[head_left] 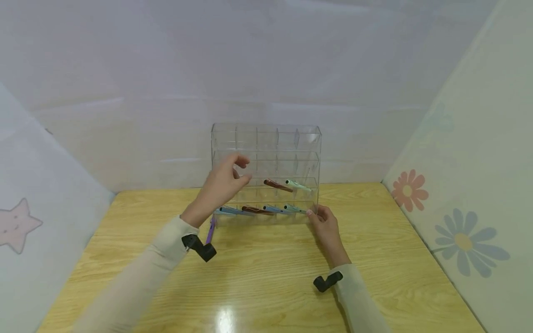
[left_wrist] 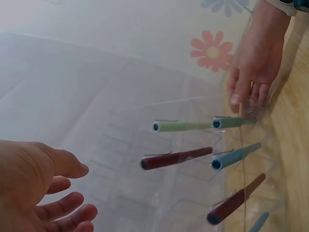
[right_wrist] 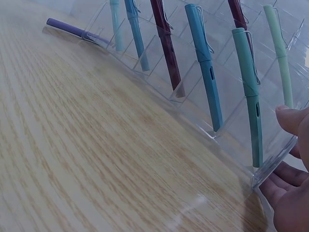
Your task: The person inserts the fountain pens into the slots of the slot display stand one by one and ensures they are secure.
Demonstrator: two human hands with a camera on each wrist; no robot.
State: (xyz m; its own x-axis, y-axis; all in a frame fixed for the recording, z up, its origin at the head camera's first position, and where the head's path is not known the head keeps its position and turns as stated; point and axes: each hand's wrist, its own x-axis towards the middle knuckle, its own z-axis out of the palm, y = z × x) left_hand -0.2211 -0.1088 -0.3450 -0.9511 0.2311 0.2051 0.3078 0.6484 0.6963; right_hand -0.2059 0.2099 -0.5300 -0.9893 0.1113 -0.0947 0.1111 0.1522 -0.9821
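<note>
A clear acrylic pen rack (head_left: pixel 266 222) with tiered compartments stands on the table. My right hand (head_left: pixel 326 226) holds its lower right end, thumb in front and fingers behind, also seen in the right wrist view. In front of the rack's left half hovers my left hand (head_left: pixel 225 178), thumb and fingers apart with nothing between them. The bottom tier holds several pens, among them a teal-green pen (right_wrist: pixel 248 92), a blue pen (right_wrist: pixel 205 67) and a maroon pen (right_wrist: pixel 166 48). One tier higher lean another maroon pen (left_wrist: pixel 176 158) and a pale green pen (left_wrist: pixel 181 126).
A purple pen (head_left: pixel 211 230) lies on the wooden table (head_left: pixel 266 277) by the rack's left end. White sheeting (head_left: pixel 266 60) hangs behind. Side panels carry a pink star (head_left: pixel 18 224) on the left and a red flower (head_left: pixel 410 190) and a blue flower on the right.
</note>
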